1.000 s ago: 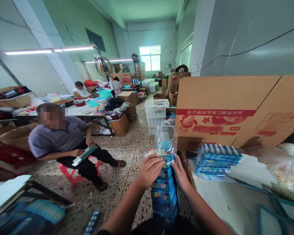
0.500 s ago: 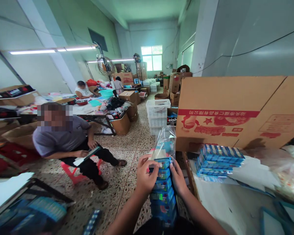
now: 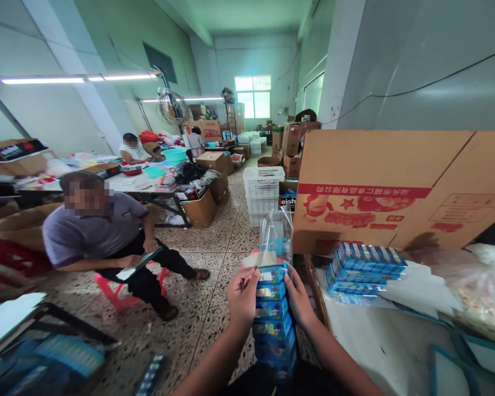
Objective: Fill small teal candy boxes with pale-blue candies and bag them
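Note:
A row of small blue boxes [image 3: 272, 311] runs from my lap away from me, in the lower middle of the head view. Clear plastic film [image 3: 277, 236] stands up from its far end. My left hand [image 3: 244, 294] is closed at the left of the far box, thumb and forefinger pinched at the film's edge. On the right side, my right hand [image 3: 297, 297] grips the same end, with its fingers along the box and film. The undersides of the boxes are hidden.
More blue boxes [image 3: 365, 267] are stacked on the table [image 3: 369, 335] at right, before a large cardboard box [image 3: 367, 187]. A seated person [image 3: 103, 231] on the left holds a flat green-edged piece. White crates [image 3: 264, 192] stand ahead. A blue pack [image 3: 151, 374] lies low at left.
My left hand has shifted slightly left and its fingers have drawn back from over the far box, uncovering more of its top. The view has turned a little.

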Tool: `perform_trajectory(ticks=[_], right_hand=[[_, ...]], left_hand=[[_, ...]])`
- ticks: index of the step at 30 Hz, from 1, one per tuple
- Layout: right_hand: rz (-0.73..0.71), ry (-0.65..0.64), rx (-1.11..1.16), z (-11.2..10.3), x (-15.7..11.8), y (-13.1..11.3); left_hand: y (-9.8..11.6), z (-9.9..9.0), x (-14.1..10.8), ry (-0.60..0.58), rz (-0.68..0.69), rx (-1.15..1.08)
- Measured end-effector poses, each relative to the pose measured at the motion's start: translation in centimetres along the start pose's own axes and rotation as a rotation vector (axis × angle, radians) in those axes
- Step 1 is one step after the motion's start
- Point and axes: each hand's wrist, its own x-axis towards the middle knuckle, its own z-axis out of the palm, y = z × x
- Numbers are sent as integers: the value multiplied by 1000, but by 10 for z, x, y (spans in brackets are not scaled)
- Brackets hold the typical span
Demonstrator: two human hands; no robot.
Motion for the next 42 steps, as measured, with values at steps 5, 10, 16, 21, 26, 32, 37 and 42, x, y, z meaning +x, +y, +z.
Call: perform_trajectory(ticks=[5,10,16,21,26,32,37,42], right_hand=[[-69,29,10,1,1,1],[-136,81,-36,-3,-3,0],[-136,121,-2,-5,-4,-5],[-123,130,29,-8,-1,-1],[-142,151,30,-14,2,5],[-143,168,40,-18,3,5],[-145,195,41,-19,1,3],[-138,219,38,-20,1,4]], left_hand=[[-5,0,2,-34,204,106],[-3,3,3,-95,290,137],[-7,4,11,-130,236,124],[-21,8,15,-90,-81,15],[-23,12,19,-148,-144,-11],[-4,15,44,-337,314,271],[1,15,64,-377,868,520],[-13,3,66,-350,1092,621]])
